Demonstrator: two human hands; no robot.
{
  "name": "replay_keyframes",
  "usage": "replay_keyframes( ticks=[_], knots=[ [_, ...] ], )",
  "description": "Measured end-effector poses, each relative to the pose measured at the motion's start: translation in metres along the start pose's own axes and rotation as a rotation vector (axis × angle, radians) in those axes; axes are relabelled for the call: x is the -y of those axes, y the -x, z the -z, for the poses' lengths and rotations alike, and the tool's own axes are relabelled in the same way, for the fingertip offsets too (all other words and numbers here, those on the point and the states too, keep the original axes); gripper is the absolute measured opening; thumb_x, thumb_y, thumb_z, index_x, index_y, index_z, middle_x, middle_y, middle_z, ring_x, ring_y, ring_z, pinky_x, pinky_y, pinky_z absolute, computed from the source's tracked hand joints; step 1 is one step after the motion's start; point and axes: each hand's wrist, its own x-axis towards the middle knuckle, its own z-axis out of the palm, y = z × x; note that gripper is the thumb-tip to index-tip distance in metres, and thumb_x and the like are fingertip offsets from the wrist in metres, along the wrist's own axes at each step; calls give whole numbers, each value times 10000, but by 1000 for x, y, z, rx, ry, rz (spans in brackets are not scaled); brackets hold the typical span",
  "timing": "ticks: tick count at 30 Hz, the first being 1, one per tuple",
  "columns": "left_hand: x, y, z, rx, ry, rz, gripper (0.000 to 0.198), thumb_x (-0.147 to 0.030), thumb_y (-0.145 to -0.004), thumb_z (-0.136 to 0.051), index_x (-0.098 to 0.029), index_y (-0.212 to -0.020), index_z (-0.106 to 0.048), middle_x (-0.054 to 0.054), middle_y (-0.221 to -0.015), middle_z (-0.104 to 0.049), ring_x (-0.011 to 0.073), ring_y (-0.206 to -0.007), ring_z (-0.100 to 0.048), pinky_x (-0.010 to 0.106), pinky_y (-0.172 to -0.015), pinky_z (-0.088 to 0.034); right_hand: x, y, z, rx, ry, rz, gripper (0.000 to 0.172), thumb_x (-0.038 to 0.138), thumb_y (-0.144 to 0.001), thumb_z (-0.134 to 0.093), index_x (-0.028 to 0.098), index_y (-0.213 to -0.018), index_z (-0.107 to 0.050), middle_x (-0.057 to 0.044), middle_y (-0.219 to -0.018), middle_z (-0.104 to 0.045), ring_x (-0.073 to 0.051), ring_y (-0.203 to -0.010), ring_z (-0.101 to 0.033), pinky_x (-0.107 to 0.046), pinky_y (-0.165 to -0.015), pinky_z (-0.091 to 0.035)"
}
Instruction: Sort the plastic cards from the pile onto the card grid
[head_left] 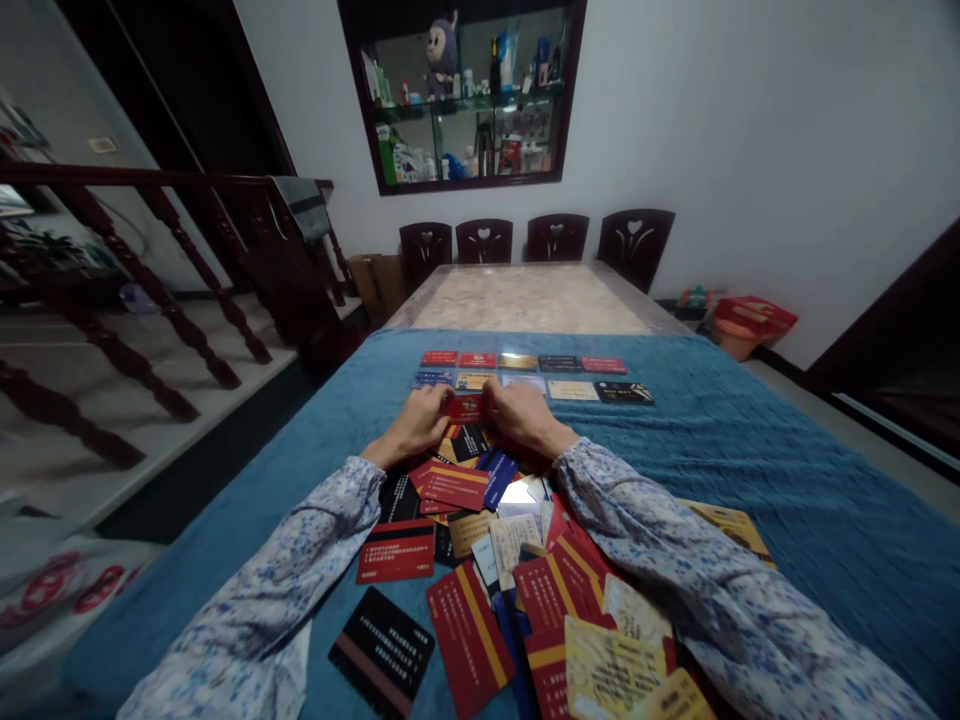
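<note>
Both hands meet over the blue cloth [750, 440] that covers the near part of the tabletop [525, 295]; the left hand [411, 425] and the right hand [525, 415] each pinch one short end of a single red card [465, 406], fingers curled over its ends; the card is held low, just above the cloth, its long axis running left to right across the person's view and its face tilted up toward the camera; just beyond it lie two neat rows of cards [534, 375], laid side by side with their long edges likewise running left to right; nearer the person, between the patterned sleeves, sprawls a loose heap of cards [480, 560] in red, black, blue and yellow, overlapping at every angle.
</note>
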Motion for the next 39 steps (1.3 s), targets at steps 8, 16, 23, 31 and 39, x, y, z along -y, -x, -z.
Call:
replay_keyframes(
  ticks=[8,16,23,31,39],
  knots=[
    [-3,1,0,53,-33,26,392,-160,-853,-605,-158,-1244,-570,139,-1132,-698,310,-1062,-655,477,-985,-483,0,-1,-4,2,-97,15,407,171,-928,-558,137,-1332,-521,-187,-1215,-742,-309,-1106,-696,-339,-794,-437],
    [-6,1,1,65,-23,75,410,-165,-866,-604,-166,-1275,-585,121,-1106,-707,315,-1081,-652,489,-999,-470,-3,-5,-14,-29,-122,46,401,175,-900,-599,118,-1293,-549,-194,-1268,-705,-315,-1152,-654,-344,-808,-421],
    [0,1,-2,37,27,47,542,-186,-828,-655,-147,-1361,-567,139,-1205,-695,320,-1136,-625,502,-1034,-454,-5,-3,-10,-38,-131,56,357,176,-925,-572,110,-1275,-586,-194,-1265,-701,-305,-1151,-635,-354,-844,-422],
    [6,1,-6,-11,53,49,553,-182,-826,-684,-158,-1368,-578,132,-1188,-697,309,-1131,-619,493,-1037,-457,-7,-4,-10,-63,-149,78,351,180,-918,-582,111,-1262,-597,-180,-1249,-711,-291,-1121,-638,-340,-832,-425],
    [7,2,-5,-6,47,22,547,-190,-847,-685,-153,-1380,-569,148,-1224,-691,318,-1155,-609,504,-1050,-439,-12,-8,-16,-94,-210,101,344,165,-896,-611,106,-1234,-598,-165,-1248,-723,-272,-1110,-637,-311,-841,-418]
  ],
)
